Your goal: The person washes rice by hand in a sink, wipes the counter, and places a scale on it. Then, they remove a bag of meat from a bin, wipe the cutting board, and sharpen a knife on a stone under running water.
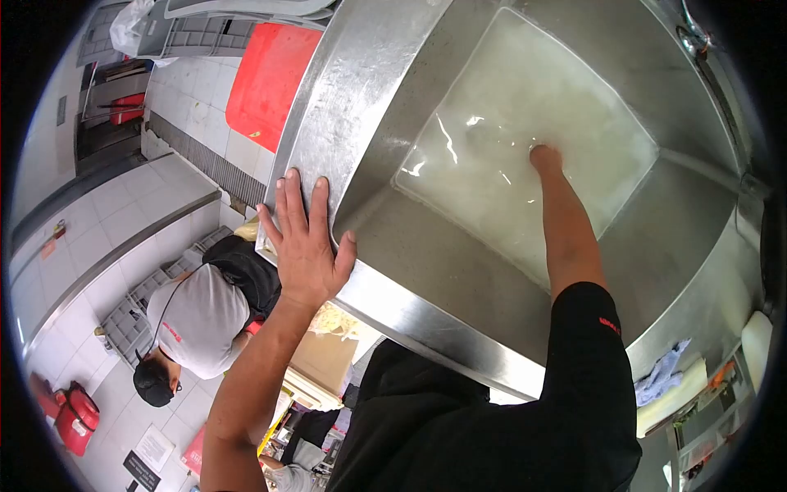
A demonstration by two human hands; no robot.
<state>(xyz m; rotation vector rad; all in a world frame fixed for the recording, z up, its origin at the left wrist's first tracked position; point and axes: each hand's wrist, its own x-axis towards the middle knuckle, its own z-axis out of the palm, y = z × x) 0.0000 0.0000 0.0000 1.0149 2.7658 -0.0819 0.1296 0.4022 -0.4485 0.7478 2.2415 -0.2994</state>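
Observation:
My left hand (307,246) lies flat with spread fingers on the corner of the steel sink's rim (434,316). It holds nothing. Cloudy, pale greenish water (492,98) covers the bottom of the deep basin. My right hand (547,156) is dipped into this water up to about the wrist. Its fingers are under the surface, and whether they hold anything is hidden.
A tap fitting (695,41) is at the sink's far right corner. Beyond the left rim lies a red board or lid (273,82). A person in a grey shirt (199,316) is at the left. A blue cloth (662,373) hangs at the right.

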